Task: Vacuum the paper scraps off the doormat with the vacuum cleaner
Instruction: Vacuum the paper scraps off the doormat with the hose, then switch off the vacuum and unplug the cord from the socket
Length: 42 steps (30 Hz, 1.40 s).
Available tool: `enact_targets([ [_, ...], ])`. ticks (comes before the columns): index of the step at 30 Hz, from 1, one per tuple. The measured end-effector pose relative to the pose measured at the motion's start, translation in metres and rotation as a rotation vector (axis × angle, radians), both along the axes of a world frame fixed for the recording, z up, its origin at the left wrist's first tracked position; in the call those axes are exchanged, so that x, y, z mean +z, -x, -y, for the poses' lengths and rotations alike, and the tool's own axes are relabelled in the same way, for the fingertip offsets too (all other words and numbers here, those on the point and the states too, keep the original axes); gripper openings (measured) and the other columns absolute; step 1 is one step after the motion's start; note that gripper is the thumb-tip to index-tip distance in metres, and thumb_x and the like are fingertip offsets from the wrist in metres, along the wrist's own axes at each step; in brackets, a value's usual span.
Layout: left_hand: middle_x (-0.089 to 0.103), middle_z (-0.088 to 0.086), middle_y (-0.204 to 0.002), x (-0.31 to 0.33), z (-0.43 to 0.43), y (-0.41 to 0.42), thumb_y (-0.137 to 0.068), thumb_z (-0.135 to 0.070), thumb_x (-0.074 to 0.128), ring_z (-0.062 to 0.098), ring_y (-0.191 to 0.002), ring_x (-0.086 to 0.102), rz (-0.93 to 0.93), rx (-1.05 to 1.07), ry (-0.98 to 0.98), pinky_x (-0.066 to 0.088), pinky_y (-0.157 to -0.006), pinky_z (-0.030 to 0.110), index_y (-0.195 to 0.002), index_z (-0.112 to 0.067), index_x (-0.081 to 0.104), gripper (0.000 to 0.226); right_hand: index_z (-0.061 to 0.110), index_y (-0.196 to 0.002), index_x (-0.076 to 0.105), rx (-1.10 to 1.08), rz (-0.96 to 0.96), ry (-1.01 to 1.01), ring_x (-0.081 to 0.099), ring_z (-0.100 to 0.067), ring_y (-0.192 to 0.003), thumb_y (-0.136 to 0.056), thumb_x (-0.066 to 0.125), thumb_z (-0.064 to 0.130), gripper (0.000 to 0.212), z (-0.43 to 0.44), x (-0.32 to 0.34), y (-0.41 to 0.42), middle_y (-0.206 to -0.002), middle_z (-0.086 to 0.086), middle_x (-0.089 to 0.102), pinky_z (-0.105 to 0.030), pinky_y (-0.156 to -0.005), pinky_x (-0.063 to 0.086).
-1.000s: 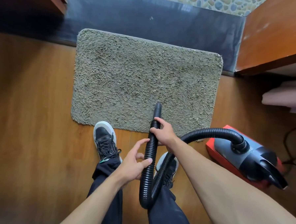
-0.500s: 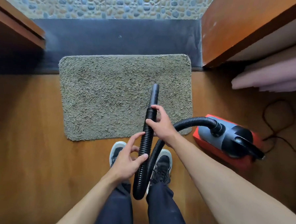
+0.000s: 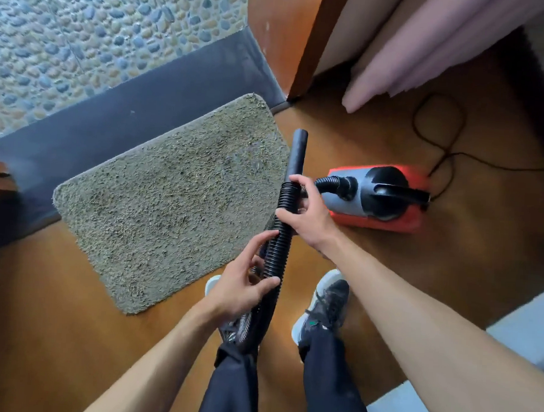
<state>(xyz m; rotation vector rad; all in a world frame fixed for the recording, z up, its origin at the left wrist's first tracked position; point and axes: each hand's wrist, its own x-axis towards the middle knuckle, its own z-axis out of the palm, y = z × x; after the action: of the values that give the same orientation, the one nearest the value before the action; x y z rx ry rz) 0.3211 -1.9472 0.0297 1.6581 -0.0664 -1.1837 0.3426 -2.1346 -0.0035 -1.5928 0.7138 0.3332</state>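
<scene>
Shaggy tan doormat [image 3: 170, 197], both the left hand [image 3: 244, 288] and right hand [image 3: 308, 214] curled around black ribbed hose [image 3: 280, 228], red-grey vacuum cleaner [image 3: 378, 195] beside

One wide-angle view, worn on the person's head, looks steeply down at the wooden floor [image 3: 449, 278]. Both forearms enter from the bottom edge, close to the lens. The left hand [image 3: 247, 286] and right hand [image 3: 308, 217], gripping the hose [image 3: 278, 247], sit mid-frame. The view is rolled, so the doormat [image 3: 170, 200] lies slantwise left of centre.
</scene>
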Motion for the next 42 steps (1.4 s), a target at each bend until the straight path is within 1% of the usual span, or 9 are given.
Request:
enact_targets([
  [3,0.056,0.008,-0.085,0.006,0.015,0.002,-0.087,-0.005,0.066,0.016,-0.059,0.059,0.031,-0.099,0.019,0.059,-0.069,0.047,-0.142,-0.052,0.034,0.079,0.028,-0.126,0.046,-0.082,0.030,0.078,0.054,-0.013,-0.078,-0.071,0.072,0.013,0.062,0.015,0.007,0.018,-0.094,-0.004,0.056,-0.034,-0.074,0.052],
  [5,0.054,-0.004,-0.081,0.012,0.026,0.003,-0.088,-0.004,0.065,0.012,-0.055,0.057,0.056,-0.159,0.030,0.058,-0.064,0.039,-0.143,-0.051,0.034,0.079,0.024,-0.126,0.047,-0.132,0.045,0.103,0.055,-0.012,-0.079,-0.074,0.073,0.007,0.061,0.026,0.011,0.029,-0.094,-0.002,0.058,-0.033,-0.080,0.051],
  [10,0.051,-0.006,-0.080,0.017,0.055,0.015,-0.089,-0.004,0.065,0.006,-0.054,0.055,0.081,-0.272,0.020,0.054,-0.062,0.028,-0.142,-0.055,0.031,0.081,0.028,-0.121,0.048,-0.209,0.050,0.130,0.056,-0.016,-0.080,-0.076,0.072,0.005,0.056,0.055,0.020,0.060,-0.091,0.000,0.058,-0.037,-0.084,0.051],
  [15,0.057,0.000,-0.082,0.017,0.089,0.038,-0.088,-0.008,0.067,0.016,-0.058,0.064,0.154,-0.421,0.007,0.061,-0.067,0.039,-0.143,-0.057,0.025,0.084,0.040,-0.114,0.045,-0.265,0.019,0.184,0.060,-0.029,-0.093,-0.071,0.072,0.019,0.056,0.085,0.027,0.099,-0.101,-0.007,0.064,-0.051,-0.087,0.051],
  [17,0.062,0.004,-0.085,0.019,0.104,0.047,-0.087,-0.009,0.066,0.023,-0.063,0.066,0.206,-0.491,0.001,0.061,-0.071,0.043,-0.143,-0.059,0.023,0.086,0.041,-0.113,0.043,-0.309,-0.003,0.193,0.062,-0.029,-0.089,-0.070,0.073,0.021,0.056,0.100,0.030,0.115,-0.098,-0.009,0.065,-0.051,-0.085,0.053],
  [27,0.069,0.005,-0.086,0.022,0.182,0.083,-0.083,-0.009,0.067,0.020,-0.068,0.065,0.286,-0.772,0.055,0.058,-0.073,0.038,-0.148,-0.052,0.020,0.091,0.038,-0.111,0.038,-0.533,-0.079,0.245,0.063,-0.027,-0.079,-0.076,0.071,0.019,0.052,0.160,0.039,0.196,-0.091,-0.009,0.065,-0.047,-0.075,0.054],
  [32,0.071,-0.002,-0.114,0.010,0.216,0.099,-0.081,-0.005,0.067,0.022,-0.086,0.069,0.250,-0.912,0.083,0.058,-0.081,0.035,-0.149,-0.054,0.018,0.097,0.041,-0.112,0.040,-0.589,-0.114,0.196,0.066,-0.022,-0.083,-0.079,0.069,0.015,0.050,0.190,0.034,0.233,-0.095,-0.004,0.065,-0.045,-0.078,0.057],
  [37,0.069,0.003,-0.123,-0.005,0.247,0.125,-0.081,-0.003,0.063,0.023,-0.078,0.070,0.226,-0.977,0.094,0.060,-0.072,0.038,-0.148,-0.057,0.017,0.098,0.036,-0.114,0.042,-0.706,-0.113,0.166,0.064,-0.008,-0.081,-0.082,0.068,0.009,0.049,0.217,0.025,0.269,-0.096,0.007,0.061,-0.041,-0.079,0.058],
  [42,0.053,-0.008,-0.144,-0.020,0.284,0.150,-0.085,-0.005,0.071,0.001,-0.097,0.064,0.204,-1.072,0.051,0.051,-0.077,0.009,-0.146,-0.061,0.016,0.100,0.034,-0.118,0.039,-0.846,-0.130,0.055,0.064,-0.011,-0.091,-0.087,0.066,0.005,0.050,0.239,0.012,0.302,-0.112,-0.009,0.059,-0.022,-0.068,0.057],
])
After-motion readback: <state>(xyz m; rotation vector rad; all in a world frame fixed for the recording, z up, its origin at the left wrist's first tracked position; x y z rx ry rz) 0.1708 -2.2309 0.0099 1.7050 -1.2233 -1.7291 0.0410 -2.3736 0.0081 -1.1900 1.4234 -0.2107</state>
